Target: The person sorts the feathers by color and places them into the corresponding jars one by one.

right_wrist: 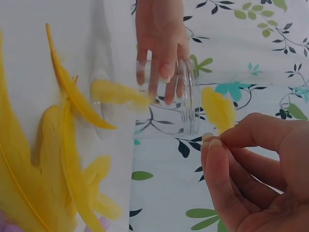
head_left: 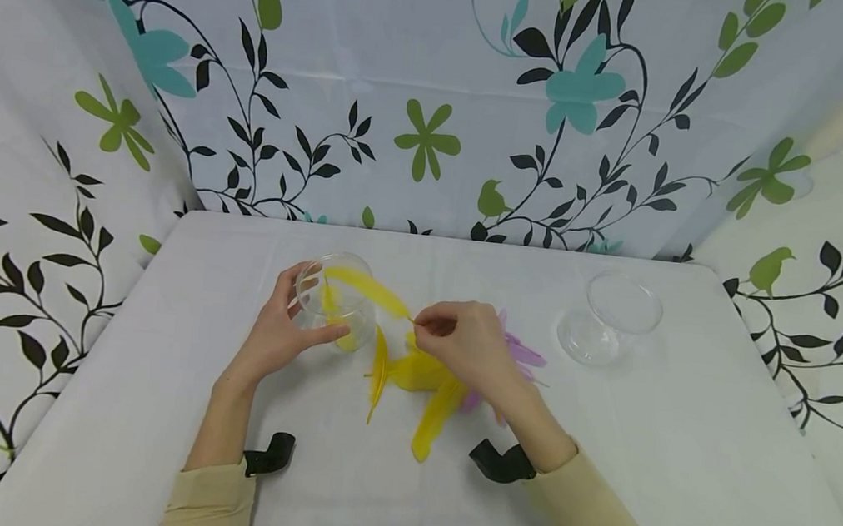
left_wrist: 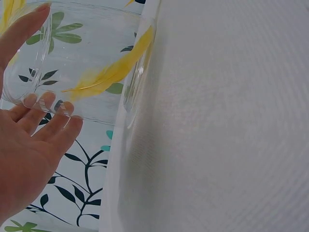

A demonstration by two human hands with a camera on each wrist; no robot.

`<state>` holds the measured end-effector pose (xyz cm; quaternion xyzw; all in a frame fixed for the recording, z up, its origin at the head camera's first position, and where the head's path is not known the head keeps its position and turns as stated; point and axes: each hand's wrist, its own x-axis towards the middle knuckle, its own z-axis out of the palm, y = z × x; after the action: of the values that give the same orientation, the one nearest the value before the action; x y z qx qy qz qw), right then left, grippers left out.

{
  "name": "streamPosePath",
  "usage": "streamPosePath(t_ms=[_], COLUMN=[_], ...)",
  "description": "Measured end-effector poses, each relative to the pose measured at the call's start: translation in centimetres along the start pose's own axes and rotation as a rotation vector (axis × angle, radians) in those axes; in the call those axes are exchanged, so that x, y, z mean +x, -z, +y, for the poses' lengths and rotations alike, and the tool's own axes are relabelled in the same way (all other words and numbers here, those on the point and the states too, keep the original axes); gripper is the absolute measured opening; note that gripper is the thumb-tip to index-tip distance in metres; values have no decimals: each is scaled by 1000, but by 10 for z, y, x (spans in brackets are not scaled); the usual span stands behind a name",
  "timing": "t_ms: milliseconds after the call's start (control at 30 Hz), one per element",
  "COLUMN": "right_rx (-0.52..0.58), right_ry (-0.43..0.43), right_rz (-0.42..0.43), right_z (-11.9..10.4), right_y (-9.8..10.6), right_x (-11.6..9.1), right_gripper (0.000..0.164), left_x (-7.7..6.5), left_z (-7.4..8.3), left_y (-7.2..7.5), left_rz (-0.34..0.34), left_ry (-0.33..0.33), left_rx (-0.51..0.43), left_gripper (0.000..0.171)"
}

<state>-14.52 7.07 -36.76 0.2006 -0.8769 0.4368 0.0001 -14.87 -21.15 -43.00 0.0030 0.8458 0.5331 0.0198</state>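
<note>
My left hand (head_left: 275, 338) grips a clear jar (head_left: 365, 327), thumb on the near side and fingers on the far side. The jar stands upright on the table, and a yellow feather leans inside it, clearest in the left wrist view as the feather in the jar (left_wrist: 108, 77). Between thumb and index finger, my right hand (head_left: 470, 347) pinches another yellow feather (head_left: 377, 292) by its quill. Its soft end reaches over the jar's mouth. Below the right hand lies a pile of yellow feathers (head_left: 419, 374), with purple feathers (head_left: 524, 354) partly hidden behind that hand.
A second clear jar (head_left: 589, 340) stands at the right on the white-covered table (head_left: 341, 490). Patterned curtains (head_left: 424, 63) surround the table at the back and sides. Each wrist carries a black camera mount (head_left: 272, 455).
</note>
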Motion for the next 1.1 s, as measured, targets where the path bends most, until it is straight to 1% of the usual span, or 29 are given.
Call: streamPosePath(t_ms=[200, 500, 667, 833, 1100], right_rx=[-30, -45, -45, -24, 54], right_ry=[-15, 19, -7, -9, 26], right_rz=[9, 19, 0, -19, 14], right_z=[-4, -11, -14, -19, -20], right_y=[-2, -6, -8, -11, -28], right_x=[5, 14, 18, 23, 33], right_gripper=[8, 10, 11, 11, 13], left_x=[0, 1, 1, 1, 1], left_z=[-1, -2, -2, -2, -1], left_y=[0, 0, 0, 1, 0], left_rz=[1, 9, 6, 4, 3], left_ry=[-6, -12, -19, -25, -23], left_rx=[-5, -1, -2, -2, -7], left_gripper=[109, 108, 108, 108, 107])
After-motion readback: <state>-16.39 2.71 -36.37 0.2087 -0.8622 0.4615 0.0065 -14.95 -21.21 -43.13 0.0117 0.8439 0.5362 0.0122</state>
